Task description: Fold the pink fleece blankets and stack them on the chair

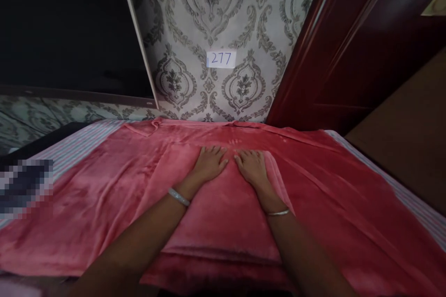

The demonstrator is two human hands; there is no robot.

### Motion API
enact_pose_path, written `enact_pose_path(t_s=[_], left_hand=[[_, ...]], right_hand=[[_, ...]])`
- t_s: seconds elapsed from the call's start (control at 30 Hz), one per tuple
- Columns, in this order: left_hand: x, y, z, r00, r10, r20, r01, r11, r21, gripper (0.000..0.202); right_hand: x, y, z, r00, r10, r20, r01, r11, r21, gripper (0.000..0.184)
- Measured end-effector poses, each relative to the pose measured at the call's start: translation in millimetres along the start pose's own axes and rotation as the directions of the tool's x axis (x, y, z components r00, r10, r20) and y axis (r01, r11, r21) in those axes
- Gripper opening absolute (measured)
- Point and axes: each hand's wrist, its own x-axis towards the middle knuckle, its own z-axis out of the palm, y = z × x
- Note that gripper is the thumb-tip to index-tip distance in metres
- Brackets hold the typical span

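Note:
A folded pink fleece cloth [226, 222] lies in the middle of a larger spread-out pink-red blanket [324, 190]. Flat on the far part of the folded cloth rests my left hand [209, 163], its fingers stretched out toward the wall. Beside it my right hand [252, 166] presses on the same cloth, fingers extended and a little apart. The two thumbs point toward each other with a small gap between them. Neither hand grips anything. A pale bracelet [179, 196] is on my left wrist, and a thin silver bangle [278, 213] on my right.
Striped fabric [81, 141] shows under the blanket at both sides. Behind stands a patterned wall [209, 23] with a paper label [221, 59] reading 277. A dark screen [69, 32] is at the left, a dark red door frame [313, 46] at the right. One patch at far left is pixelated.

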Motion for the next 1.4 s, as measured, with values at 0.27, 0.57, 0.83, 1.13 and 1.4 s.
enact_pose_path(t_s=[0.27,0.57,0.83,1.13,1.4], left_hand=[[4.4,-27.7,-22.7,0.968,-0.247,0.037,0.241,0.962,0.126,0.06],[-34.4,-89.3,-37.8,0.839,-0.531,0.12,0.534,0.846,0.008,0.065],[-82.1,-64.0,-60.4,0.846,-0.525,0.098,0.517,0.851,0.098,0.071],[-115.8,70.6,-33.0,0.998,0.018,0.068,-0.017,1.0,-0.014,0.067],[-132.1,74.0,-3.9,0.995,0.027,0.096,-0.026,1.0,-0.017,0.066]], right_hand=[[0.5,-1.5,-5.1,0.999,0.022,0.023,-0.023,0.998,0.055,0.041],[-1.1,-1.1,-7.2,1.0,0.027,0.007,-0.028,0.997,0.072,0.042],[2.9,-5.1,-19.1,0.999,0.046,0.022,-0.049,0.987,0.154,0.039],[-85.2,-22.9,-47.6,0.997,-0.08,-0.023,0.083,0.954,0.287,0.045],[-124.4,-11.2,-21.2,0.999,-0.043,-0.029,0.049,0.947,0.316,0.051]])
